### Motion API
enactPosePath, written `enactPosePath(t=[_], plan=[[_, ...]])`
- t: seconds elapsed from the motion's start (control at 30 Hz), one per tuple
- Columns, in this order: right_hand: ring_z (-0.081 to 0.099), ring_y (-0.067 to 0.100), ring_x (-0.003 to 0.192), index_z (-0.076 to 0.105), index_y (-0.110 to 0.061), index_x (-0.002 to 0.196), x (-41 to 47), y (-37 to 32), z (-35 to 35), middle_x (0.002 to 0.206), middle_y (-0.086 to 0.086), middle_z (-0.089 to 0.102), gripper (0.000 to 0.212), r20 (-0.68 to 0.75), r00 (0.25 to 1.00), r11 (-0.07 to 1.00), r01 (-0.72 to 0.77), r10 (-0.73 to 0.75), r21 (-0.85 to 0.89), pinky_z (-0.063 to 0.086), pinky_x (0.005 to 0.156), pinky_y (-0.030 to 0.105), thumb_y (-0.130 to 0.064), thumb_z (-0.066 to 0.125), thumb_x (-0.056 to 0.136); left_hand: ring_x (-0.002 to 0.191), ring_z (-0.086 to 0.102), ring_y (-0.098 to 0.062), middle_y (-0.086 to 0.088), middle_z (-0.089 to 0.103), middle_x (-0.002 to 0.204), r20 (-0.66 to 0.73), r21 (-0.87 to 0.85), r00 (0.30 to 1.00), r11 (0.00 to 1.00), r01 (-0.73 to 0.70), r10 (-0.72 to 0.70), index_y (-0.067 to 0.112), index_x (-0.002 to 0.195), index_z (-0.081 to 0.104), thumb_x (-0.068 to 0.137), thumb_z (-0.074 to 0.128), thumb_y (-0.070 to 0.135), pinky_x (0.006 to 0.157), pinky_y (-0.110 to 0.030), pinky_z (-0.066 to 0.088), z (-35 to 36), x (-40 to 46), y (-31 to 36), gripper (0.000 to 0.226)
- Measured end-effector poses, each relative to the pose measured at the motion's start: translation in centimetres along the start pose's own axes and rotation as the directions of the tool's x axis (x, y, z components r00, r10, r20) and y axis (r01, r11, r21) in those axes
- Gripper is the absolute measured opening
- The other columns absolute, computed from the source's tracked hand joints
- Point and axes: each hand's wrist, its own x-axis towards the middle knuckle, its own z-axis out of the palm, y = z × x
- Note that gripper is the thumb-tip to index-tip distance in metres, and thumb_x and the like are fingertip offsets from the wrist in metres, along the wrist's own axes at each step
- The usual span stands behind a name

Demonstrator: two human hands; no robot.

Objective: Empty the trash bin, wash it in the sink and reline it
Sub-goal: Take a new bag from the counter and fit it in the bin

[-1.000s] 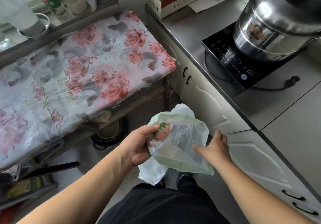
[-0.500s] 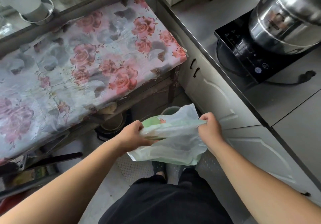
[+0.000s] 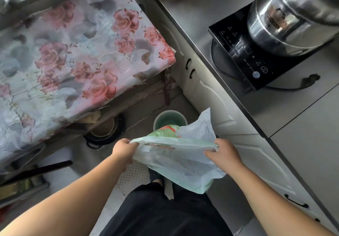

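Between the person's two hands, in front of the black-clothed lap (image 3: 165,212), a thin pale-green plastic bag (image 3: 181,162) is stretched by its top edge, its body hanging down crumpled toward the floor. A red and green print shows on the far side of the bag near its mouth. The left hand (image 3: 124,148) pinches the left end of the rim with curled fingers, and the right hand (image 3: 222,153) grips the right end the same way, so the rim runs as a taut line from one fist to the other. Just beyond the bag, on the grey floor, stands the small round trash bin (image 3: 169,119), upright, with a pale rim and a green inside; the near part of its mouth is hidden behind the bag, and no liner shows on the visible rim. To the left of the bin a dark pan (image 3: 104,131) sits on the floor under a table draped in a cloth printed with pink roses (image 3: 73,56). To the right run white cabinet doors (image 3: 216,103) with dark handles, topped by a grey steel counter (image 3: 293,107). On the counter lies a black induction hob (image 3: 244,52) carrying a large shiny steel pot (image 3: 293,14), with its black cord trailing along the counter.
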Motion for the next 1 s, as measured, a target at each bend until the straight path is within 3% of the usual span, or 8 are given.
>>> enactPosePath(t=[0.07, 0.23, 0.43, 0.53, 0.67, 0.77, 0.9, 1.0], plan=[[0.053, 0.012, 0.068, 0.044, -0.026, 0.068, 1.7, 1.0, 0.3, 0.092, -0.003, 0.049, 0.024, 0.052, 0.999, 0.999, -0.007, 0.009, -0.054, 0.041, 0.055, 0.027, -0.033, 0.067, 0.071, 0.076, 0.071, -0.035, -0.019, 0.071, 0.096, 0.06, -0.213, 0.996, 0.974, 0.077, -0.066, 0.007, 0.098, 0.061, 0.086, 0.066, 0.014, 0.07, -0.051, 0.062, 1.8, 0.5, 0.4, 0.015], [0.061, 0.011, 0.081, 0.063, -0.025, 0.087, 7.9, 3.2, 3.3, 0.107, -0.012, 0.052, 0.021, 0.165, 0.986, 1.0, 0.023, -0.02, -0.016, 0.057, 0.071, 0.036, -0.033, 0.067, 0.068, 0.081, 0.075, -0.038, -0.025, 0.073, 0.095, 0.102, -0.297, 0.994, 0.952, 0.076, -0.047, 0.007, 0.098, 0.059, 0.055, 0.066, 0.005, 0.073, -0.054, 0.061, 7.1, 4.7, 1.1, 0.043], [0.065, 0.021, 0.078, 0.067, -0.017, 0.085, 17.3, 6.3, 10.2, 0.081, -0.003, 0.068, 0.013, 0.13, 0.987, 0.989, -0.112, 0.099, 0.097, 0.056, 0.072, 0.039, -0.018, 0.056, 0.078, 0.081, 0.072, -0.03, -0.013, 0.073, 0.096, 0.064, -0.248, 0.985, 0.954, 0.17, -0.159, 0.007, 0.11, 0.063, 0.07, 0.061, 0.016, 0.074, -0.045, 0.063, 14.1, 14.5, -0.4, 0.041], [0.058, 0.014, 0.065, 0.065, -0.022, 0.074, 21.8, 7.4, 13.7, 0.07, -0.007, 0.063, 0.012, 0.039, 0.996, 0.987, -0.084, 0.08, 0.135, 0.048, 0.056, 0.028, -0.017, 0.055, 0.078, 0.082, 0.068, -0.025, -0.011, 0.069, 0.107, 0.144, -0.185, 0.98, 0.969, 0.166, -0.14, 0.01, 0.111, 0.063, 0.091, 0.065, 0.026, 0.07, -0.038, 0.06, 17.6, 19.7, -1.4, 0.025], [0.043, 0.008, 0.047, 0.039, -0.027, 0.05, 26.6, 8.4, 17.9, 0.053, -0.008, 0.046, 0.038, -0.097, 0.991, 0.982, -0.077, 0.095, 0.17, 0.03, 0.037, 0.019, -0.007, 0.059, 0.077, 0.098, 0.071, -0.036, -0.018, 0.074, 0.107, 0.105, -0.346, 0.98, 0.918, 0.193, -0.167, 0.004, 0.109, 0.07, 0.089, 0.061, 0.007, 0.092, -0.051, 0.058, 20.7, 25.4, -2.9, 0.022], [0.05, 0.004, 0.059, 0.044, -0.032, 0.06, 28.8, 7.9, 20.4, 0.064, -0.012, 0.052, 0.022, -0.055, 0.99, 0.954, -0.11, 0.13, 0.279, 0.032, 0.048, 0.021, -0.024, 0.059, 0.073, 0.072, 0.074, -0.022, -0.004, 0.076, 0.076, 0.099, -0.371, 0.987, 0.916, 0.152, -0.124, 0.013, 0.079, 0.071, 0.083, 0.055, -0.003, 0.074, -0.038, 0.058, 22.2, 29.2, -3.4, 0.023], [0.059, 0.006, 0.07, 0.055, -0.031, 0.073, 31.7, 7.2, 23.2, 0.074, -0.015, 0.059, 0.004, -0.037, 0.998, 0.937, -0.044, 0.06, 0.346, 0.042, 0.056, 0.023, -0.033, 0.058, 0.07, 0.079, 0.074, -0.014, 0.002, 0.078, 0.092, 0.048, -0.369, 0.996, 0.926, 0.086, -0.073, 0.019, 0.106, 0.072, 0.092, 0.061, 0.01, 0.054, -0.023, 0.057, 22.5, 32.7, -3.6, 0.02], [0.066, 0.014, 0.09, 0.064, -0.034, 0.101, 33.9, 7.2, 25.6, 0.092, -0.016, 0.067, 0.019, 0.065, 0.998, 0.938, -0.031, 0.009, 0.345, 0.052, 0.075, 0.03, -0.032, 0.061, 0.083, 0.062, 0.074, -0.01, 0.006, 0.076, 0.069, 0.102, -0.309, 0.991, 0.945, 0.111, -0.083, 0.014, 0.099, 0.071, 0.09, 0.067, 0.008, 0.044, -0.018, 0.053, 22.9, 34.5, -3.5, 0.011]])
